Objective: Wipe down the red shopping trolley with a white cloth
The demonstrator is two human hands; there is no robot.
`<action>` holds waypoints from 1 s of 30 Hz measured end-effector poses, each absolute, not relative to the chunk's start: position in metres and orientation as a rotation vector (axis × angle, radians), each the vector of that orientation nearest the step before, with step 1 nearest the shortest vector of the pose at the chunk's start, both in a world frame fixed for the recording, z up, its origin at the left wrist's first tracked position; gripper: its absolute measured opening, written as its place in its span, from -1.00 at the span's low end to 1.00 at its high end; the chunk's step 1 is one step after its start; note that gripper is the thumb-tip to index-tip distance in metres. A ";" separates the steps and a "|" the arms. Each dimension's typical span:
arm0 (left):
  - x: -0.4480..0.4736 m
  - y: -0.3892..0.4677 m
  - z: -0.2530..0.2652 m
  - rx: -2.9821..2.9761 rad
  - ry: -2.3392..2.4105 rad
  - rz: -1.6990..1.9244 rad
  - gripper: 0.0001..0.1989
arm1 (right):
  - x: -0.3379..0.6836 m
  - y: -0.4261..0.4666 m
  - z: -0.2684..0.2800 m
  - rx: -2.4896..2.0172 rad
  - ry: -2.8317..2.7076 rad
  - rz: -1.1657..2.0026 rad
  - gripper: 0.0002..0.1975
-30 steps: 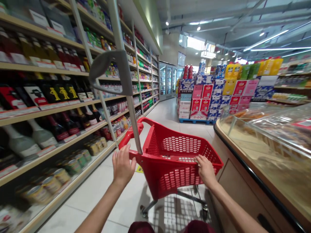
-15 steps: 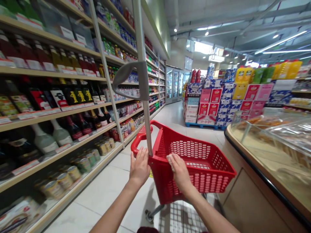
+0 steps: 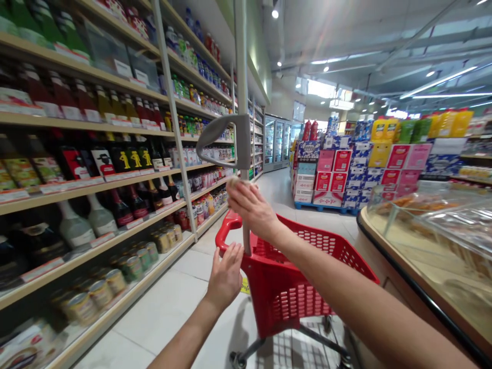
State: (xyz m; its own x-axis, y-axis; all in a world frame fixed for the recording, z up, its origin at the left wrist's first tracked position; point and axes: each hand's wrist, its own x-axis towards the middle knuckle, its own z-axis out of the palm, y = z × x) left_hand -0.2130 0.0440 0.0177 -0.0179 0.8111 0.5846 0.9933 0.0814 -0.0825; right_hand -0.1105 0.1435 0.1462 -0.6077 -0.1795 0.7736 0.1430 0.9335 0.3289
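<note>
from where i sit, i have the red shopping cart point(image 3: 269, 302) right in front of me, its basket reaching away to the right and its wheels on the pale tiled floor point(image 3: 180, 294). my right hand point(image 3: 253, 207) is up on the metal pole point(image 3: 242, 66) that rises from the near left corner of the basket, just below the grey plastic grip point(image 3: 243, 141). its fingers are pressed together over a small pale scrap point(image 3: 233, 180), which looks like cloth or tissue, though too little of it shows for me to be sure; the thumb is hidden, so i cannot tell how firmly it squeezes. my left hand point(image 3: 226, 277) is lower, fingers loosely spread and slightly bent, the tips at the near end of the red handle point(image 3: 224, 230); i cannot tell whether they press on it. my right forearm crosses in front of the basket and hides part of its rim. to the left of the cart runs a tall shelf point(image 3: 82, 197) full of bottles and cans. to the right is a food counter point(image 3: 388, 225) with a clear cover, and farther ahead i see stacked drink boxes point(image 3: 325, 174) on a blue pallet point(image 3: 326, 206), with glass-door fridges point(image 3: 277, 141) behind.
</note>
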 end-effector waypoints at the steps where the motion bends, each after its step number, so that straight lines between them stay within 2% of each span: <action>1: -0.213 0.044 0.018 -1.785 -1.877 -0.496 -0.45 | -0.106 0.148 0.125 0.063 -2.250 -0.466 -0.62; 5: -0.210 0.046 0.017 -1.791 -1.883 -0.545 -0.41 | -0.087 0.151 0.060 0.125 -2.415 -0.447 -0.64; 10: -0.209 0.049 0.012 -1.785 -1.852 -0.523 -0.40 | -0.092 0.146 0.076 -0.017 -2.276 -0.327 -0.66; 12: -0.209 0.048 0.009 -1.779 -1.843 -0.513 -0.41 | -0.093 0.143 0.062 -0.037 -2.252 -0.287 -0.66; 18: -0.211 0.047 0.007 -1.769 -1.823 -0.482 -0.44 | -0.069 0.113 -0.090 -0.260 -2.291 -0.144 -0.67; 20: -0.212 0.047 0.008 -1.771 -1.832 -0.466 -0.43 | -0.059 0.103 -0.123 -0.307 -2.342 -0.064 -0.69; 22: -0.213 0.047 0.008 -1.781 -1.826 -0.458 -0.43 | -0.051 0.098 -0.126 -0.382 -2.335 0.011 -0.66; 26: -0.208 0.047 0.003 -1.743 -1.795 -0.530 -0.44 | -0.047 0.109 -0.083 -0.479 -2.090 0.016 -0.53; 30: -0.186 0.047 -0.003 -1.823 -1.599 -0.607 -0.45 | -0.039 0.121 -0.090 -0.449 -2.088 -0.072 -0.57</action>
